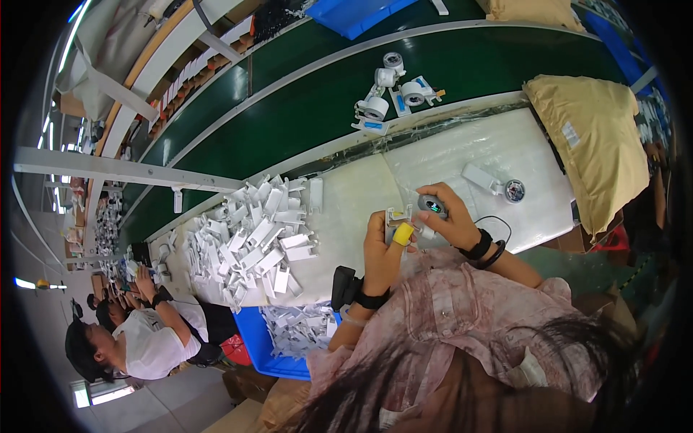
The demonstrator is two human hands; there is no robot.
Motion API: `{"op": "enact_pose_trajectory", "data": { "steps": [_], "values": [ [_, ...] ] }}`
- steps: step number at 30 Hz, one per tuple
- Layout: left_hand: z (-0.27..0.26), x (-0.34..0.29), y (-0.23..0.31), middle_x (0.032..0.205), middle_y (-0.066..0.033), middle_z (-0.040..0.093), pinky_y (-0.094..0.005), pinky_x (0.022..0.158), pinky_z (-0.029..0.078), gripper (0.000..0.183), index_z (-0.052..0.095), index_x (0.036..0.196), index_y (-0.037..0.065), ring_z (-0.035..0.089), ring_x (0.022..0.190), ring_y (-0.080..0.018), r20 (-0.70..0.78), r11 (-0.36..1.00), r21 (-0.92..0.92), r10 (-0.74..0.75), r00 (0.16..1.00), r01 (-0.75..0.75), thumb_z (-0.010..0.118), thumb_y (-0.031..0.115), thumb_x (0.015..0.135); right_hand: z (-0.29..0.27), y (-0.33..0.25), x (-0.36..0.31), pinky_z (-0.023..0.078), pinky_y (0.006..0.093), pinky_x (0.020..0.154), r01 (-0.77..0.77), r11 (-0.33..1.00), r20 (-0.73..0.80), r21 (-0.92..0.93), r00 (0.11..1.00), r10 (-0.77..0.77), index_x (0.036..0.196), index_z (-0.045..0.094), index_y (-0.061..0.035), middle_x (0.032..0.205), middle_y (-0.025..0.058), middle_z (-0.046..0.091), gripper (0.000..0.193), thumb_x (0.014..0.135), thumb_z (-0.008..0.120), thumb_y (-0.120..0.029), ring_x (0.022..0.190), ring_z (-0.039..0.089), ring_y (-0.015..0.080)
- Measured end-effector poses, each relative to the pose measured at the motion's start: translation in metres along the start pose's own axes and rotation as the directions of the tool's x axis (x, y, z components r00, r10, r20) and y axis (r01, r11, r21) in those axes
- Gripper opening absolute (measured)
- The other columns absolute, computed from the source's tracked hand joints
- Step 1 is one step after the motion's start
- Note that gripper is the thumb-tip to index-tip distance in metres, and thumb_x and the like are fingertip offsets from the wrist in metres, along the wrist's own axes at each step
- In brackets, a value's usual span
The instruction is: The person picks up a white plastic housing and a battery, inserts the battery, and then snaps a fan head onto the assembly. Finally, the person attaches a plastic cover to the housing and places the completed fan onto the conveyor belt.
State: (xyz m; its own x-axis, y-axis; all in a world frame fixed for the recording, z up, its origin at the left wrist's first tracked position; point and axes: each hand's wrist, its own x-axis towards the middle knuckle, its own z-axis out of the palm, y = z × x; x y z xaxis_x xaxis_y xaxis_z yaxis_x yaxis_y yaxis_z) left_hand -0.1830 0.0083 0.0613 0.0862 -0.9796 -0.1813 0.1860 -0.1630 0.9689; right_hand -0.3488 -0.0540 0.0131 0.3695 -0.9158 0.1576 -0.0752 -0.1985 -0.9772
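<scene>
My left hand (381, 254) is closed on a small white plastic housing (394, 216). Something yellow (403, 233) covers or sits at the thumb tip; I cannot tell which. Beside it, my right hand (456, 222) grips a rounded grey device (433, 206) with a small lit display, close to the housing. Whether the two touch is hard to make out. To the right on the pale work surface (354, 187) lies a white part with a round dark-faced end (514, 190). Left of my hands spreads a large heap of white plastic housings (253, 234).
Several white assemblies with round ends (401, 90) sit on the green conveyor belt (289, 112). A blue bin (253, 339) of white parts stands below the left edge. At the right is a big tan bag (588, 148). Another person (155, 332) works at the far left.
</scene>
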Motion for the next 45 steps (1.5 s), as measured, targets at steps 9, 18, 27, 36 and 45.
{"op": "enact_pose_trajectory", "data": {
  "steps": [9, 18, 27, 36, 45],
  "values": [
    [-0.015, 0.001, -0.009, 0.107, -0.0141, 0.065, -0.0288, 0.070, 0.055, 0.023, 0.051, 0.109, -0.002, 0.066, 0.084, -0.0177, 0.021, 0.995, -0.035, -0.088, 0.996, 0.088, 0.059, 0.012, 0.093, -0.005, -0.011, 0.007, 0.048, 0.0333, 0.080, 0.219, 0.948, -0.110, -0.230, 0.962, -0.249, 0.112, 0.056, -0.0046, 0.105, 0.0148, 0.053, 0.046, 0.072, 0.077, -0.016, 0.093, 0.058, 0.0296],
    [-0.028, 0.003, -0.010, 0.099, -0.0098, 0.068, -0.0260, 0.078, 0.052, 0.022, 0.057, 0.108, -0.003, 0.066, 0.088, -0.0154, 0.029, 0.992, 0.097, -0.082, 0.996, 0.079, 0.063, 0.007, 0.090, -0.001, -0.012, 0.011, 0.049, 0.0339, 0.080, 0.215, 0.943, -0.098, -0.255, 0.964, -0.247, 0.111, 0.056, -0.0054, 0.104, 0.0149, 0.054, 0.047, 0.070, 0.078, -0.017, 0.093, 0.058, 0.0297],
    [-0.036, 0.011, -0.010, 0.098, -0.0126, 0.068, -0.0267, 0.076, 0.054, 0.021, 0.055, 0.109, -0.004, 0.068, 0.085, -0.0187, 0.055, 0.988, 0.098, -0.121, 0.991, 0.116, 0.061, 0.006, 0.091, 0.005, -0.009, 0.016, 0.049, 0.0343, 0.078, 0.190, 0.940, -0.073, -0.282, 0.973, -0.219, 0.110, 0.056, -0.0067, 0.104, 0.0149, 0.054, 0.047, 0.071, 0.078, -0.020, 0.091, 0.059, 0.0305],
    [-0.052, 0.017, -0.019, 0.096, -0.0114, 0.067, -0.0280, 0.069, 0.055, 0.020, 0.055, 0.107, -0.003, 0.068, 0.080, -0.0179, 0.051, 0.980, 0.078, -0.185, 0.981, 0.181, 0.061, 0.007, 0.091, 0.011, -0.005, 0.021, 0.047, 0.0331, 0.083, 0.133, 0.953, -0.037, -0.272, 0.988, -0.148, 0.112, 0.056, -0.0057, 0.105, 0.0145, 0.053, 0.050, 0.069, 0.079, -0.015, 0.095, 0.056, 0.0291],
    [-0.060, 0.027, -0.021, 0.093, -0.0096, 0.065, -0.0278, 0.063, 0.056, 0.020, 0.053, 0.106, -0.001, 0.066, 0.077, -0.0159, 0.028, 0.959, -0.006, -0.281, 0.959, 0.282, 0.061, 0.009, 0.091, 0.018, -0.001, 0.029, 0.047, 0.0339, 0.084, 0.089, 0.957, -0.043, -0.276, 0.994, -0.104, 0.113, 0.056, -0.0053, 0.106, 0.0149, 0.052, 0.050, 0.070, 0.078, -0.017, 0.096, 0.056, 0.0301]
  ]
}}
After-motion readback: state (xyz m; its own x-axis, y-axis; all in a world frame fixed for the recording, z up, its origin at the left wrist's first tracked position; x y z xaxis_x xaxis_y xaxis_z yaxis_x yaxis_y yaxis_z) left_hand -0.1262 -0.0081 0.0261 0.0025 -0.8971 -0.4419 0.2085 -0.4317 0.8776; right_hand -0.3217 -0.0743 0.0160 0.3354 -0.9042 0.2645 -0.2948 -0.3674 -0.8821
